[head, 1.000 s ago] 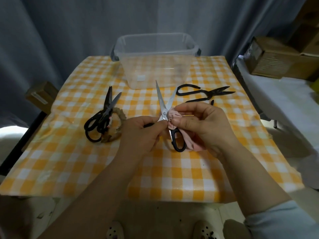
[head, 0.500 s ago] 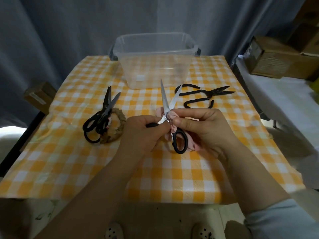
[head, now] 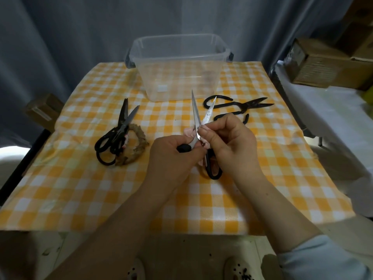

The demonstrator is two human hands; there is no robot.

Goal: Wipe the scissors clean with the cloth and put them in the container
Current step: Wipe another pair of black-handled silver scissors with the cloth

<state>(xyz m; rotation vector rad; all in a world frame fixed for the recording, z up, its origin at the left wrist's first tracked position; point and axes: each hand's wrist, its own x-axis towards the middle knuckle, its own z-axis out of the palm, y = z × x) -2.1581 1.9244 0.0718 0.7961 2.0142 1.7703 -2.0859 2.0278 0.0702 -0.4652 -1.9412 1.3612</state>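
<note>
Silver-bladed scissors [head: 196, 116] with black handles are held open above the table's middle, blades pointing away from me. My left hand [head: 173, 156] grips one black handle. My right hand [head: 230, 144] pinches a pink cloth [head: 189, 131] against the blades near the pivot; most of the cloth is hidden under my fingers. The clear plastic container [head: 179, 57] stands at the far middle of the table with nothing visible in it.
Black-handled scissors [head: 117, 134] lie at the left on a woven ring [head: 139, 148]. All-black iron shears [head: 238, 106] lie at the right behind my right hand. The yellow checked tablecloth [head: 80, 199] covers the table. Cardboard boxes [head: 323, 63] stand on a surface at the far right.
The scissors have tilted so the blades point more to the right and slightly closer together. My right hand with the cloth has stayed near the pivot.
</note>
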